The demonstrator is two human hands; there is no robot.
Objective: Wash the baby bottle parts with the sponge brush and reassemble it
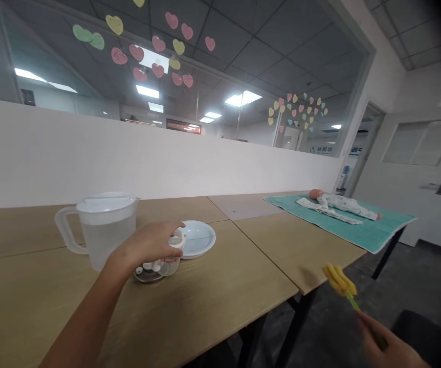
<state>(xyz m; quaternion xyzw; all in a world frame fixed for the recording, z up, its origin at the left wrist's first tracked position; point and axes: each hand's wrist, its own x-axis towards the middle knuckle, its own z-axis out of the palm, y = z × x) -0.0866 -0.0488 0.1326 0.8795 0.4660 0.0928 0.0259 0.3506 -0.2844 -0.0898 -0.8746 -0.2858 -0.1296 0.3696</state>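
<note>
My left hand (151, 244) is closed from above round a clear baby bottle (170, 267) with red markings and a white rim, and partly hides it. The bottle is at the table, beside a small metal dish (148, 277) with small whitish parts in it. Just behind the hand sits a white bowl (201, 240). At the lower right, past the table's front edge, my right hand (391, 343) grips a sponge bottle brush (339, 282) by its green handle, the yellow sponge head tilted up to the left. That hand is slightly blurred.
A lidded plastic pitcher (107, 232) of clear liquid stands left of my left forearm. On the far right tabletop a green towel (362, 237) bears a baby doll (347, 203) and white clothing (320, 208). Behind the tables (220, 286) rises a white wall with glass.
</note>
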